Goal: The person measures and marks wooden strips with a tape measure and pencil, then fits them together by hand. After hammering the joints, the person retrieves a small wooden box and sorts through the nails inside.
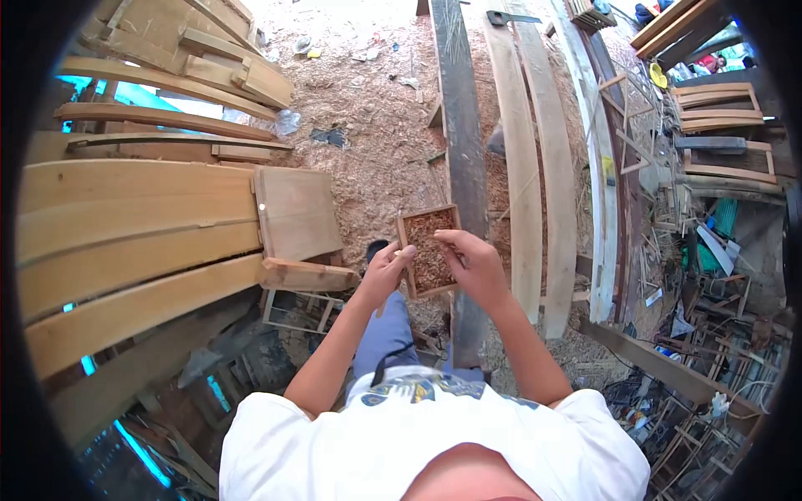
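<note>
In front of my body a small rectangular wooden frame (433, 292) is held over the floor, and reddish-brown shavings show inside its thin rails. My left hand (387, 271) is closed around the left rail, with the thumb lying on top. My right hand (474, 260) is closed at the right side, its curled fingers reaching over the rail and the fingertips above the inside. That hand hides part of the right rail. Just below my left hand, a thin pale strip (381, 310) sticks out.
A dark plank (462, 125) runs lengthwise beside the frame, with long pale boards (547, 159) to its right. Wide yellowish boards (134, 196) and a square panel (299, 213) stand at left. Shavings (368, 125) cover the floor. A handsaw (511, 17) lies at the far end.
</note>
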`<state>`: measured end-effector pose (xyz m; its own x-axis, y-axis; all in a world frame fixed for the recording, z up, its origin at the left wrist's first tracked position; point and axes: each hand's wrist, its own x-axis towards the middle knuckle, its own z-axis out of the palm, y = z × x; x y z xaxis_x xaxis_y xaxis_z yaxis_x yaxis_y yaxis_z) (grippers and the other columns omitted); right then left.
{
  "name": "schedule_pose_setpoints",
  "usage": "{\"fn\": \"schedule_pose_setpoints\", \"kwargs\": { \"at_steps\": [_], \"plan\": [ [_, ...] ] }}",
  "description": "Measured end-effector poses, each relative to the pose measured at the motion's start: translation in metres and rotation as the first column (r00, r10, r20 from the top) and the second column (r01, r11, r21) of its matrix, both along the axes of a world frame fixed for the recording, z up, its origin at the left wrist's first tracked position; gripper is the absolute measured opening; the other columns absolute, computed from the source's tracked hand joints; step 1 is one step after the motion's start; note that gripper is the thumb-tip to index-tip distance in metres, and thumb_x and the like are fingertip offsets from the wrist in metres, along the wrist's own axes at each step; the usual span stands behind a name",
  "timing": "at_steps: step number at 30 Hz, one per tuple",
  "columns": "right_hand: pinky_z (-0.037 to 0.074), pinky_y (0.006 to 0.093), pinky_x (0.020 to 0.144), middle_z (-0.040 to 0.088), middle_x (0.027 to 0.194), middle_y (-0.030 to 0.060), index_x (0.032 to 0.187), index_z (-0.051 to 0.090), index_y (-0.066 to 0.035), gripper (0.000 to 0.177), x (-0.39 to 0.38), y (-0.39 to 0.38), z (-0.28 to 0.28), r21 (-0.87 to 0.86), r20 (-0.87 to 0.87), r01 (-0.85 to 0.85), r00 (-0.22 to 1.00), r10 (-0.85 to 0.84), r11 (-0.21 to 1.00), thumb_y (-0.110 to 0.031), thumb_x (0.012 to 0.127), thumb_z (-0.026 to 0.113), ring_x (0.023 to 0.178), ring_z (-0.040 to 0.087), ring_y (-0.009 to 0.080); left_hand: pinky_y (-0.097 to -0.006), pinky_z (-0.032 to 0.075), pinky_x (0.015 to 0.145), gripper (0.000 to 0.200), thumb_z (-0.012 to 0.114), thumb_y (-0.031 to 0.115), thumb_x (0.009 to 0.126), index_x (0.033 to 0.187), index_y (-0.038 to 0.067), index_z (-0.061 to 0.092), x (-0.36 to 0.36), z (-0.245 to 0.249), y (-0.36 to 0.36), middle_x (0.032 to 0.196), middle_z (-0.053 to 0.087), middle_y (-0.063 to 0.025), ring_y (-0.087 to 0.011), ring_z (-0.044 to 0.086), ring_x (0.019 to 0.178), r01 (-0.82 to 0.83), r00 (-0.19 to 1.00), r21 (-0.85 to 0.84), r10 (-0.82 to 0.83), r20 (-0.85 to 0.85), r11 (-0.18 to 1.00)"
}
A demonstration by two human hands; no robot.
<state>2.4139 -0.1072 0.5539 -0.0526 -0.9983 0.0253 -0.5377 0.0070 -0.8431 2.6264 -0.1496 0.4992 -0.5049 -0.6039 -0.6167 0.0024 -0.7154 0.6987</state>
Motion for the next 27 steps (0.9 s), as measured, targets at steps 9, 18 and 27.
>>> {"fn": "schedule_pose_setpoints", "kwargs": {
  "at_steps": [9, 18, 27],
  "plan": [
    [0.057, 0.044, 0.096, 0.073, 0.119, 0.0142, 0.122, 0.071, -0.006, 0.037, 0.031, -0.077, -0.029, -0.033, -0.121, -0.211, 0.971, 0.206, 0.977, 0.007, 0.089, 0.063, 0.112, 0.07, 0.0337, -0.0226, 0.026, 0.042, 0.023, 0.057, 0.033, 0.109, 0.097, 0.014, 0.054, 0.035, -0.064, -0.073, 0.061, 0.038, 0.0097, -0.0022, 0.033, 0.047, -0.158, 0.987, 0.014, 0.159, -0.029, 0.987],
    [0.056, 0.0442, 0.094, 0.069, 0.112, 0.0158, 0.114, 0.071, -0.004, 0.033, 0.047, -0.089, -0.019, 0.128, -0.2, -0.325, 0.917, 0.346, 0.937, 0.006, 0.082, 0.066, 0.107, 0.067, 0.0358, -0.0221, 0.023, 0.041, 0.022, 0.057, 0.034, 0.109, 0.112, 0.012, 0.06, 0.046, -0.044, -0.091, 0.063, 0.04, 0.0121, 0.0008, 0.034, 0.046, -0.126, 0.988, 0.046, 0.13, -0.086, 0.991],
    [0.055, 0.0452, 0.091, 0.068, 0.106, 0.0146, 0.115, 0.071, -0.005, 0.031, 0.093, -0.14, 0.022, 0.132, -0.201, -0.391, 0.889, 0.411, 0.911, 0.004, 0.085, 0.066, 0.103, 0.066, 0.0355, -0.0214, 0.025, 0.042, 0.025, 0.058, 0.035, 0.109, 0.116, 0.011, 0.061, 0.096, -0.019, -0.13, 0.062, 0.043, 0.0113, 0.0015, 0.036, 0.047, -0.176, 0.983, -0.017, 0.175, -0.052, 0.984]
  ]
}}
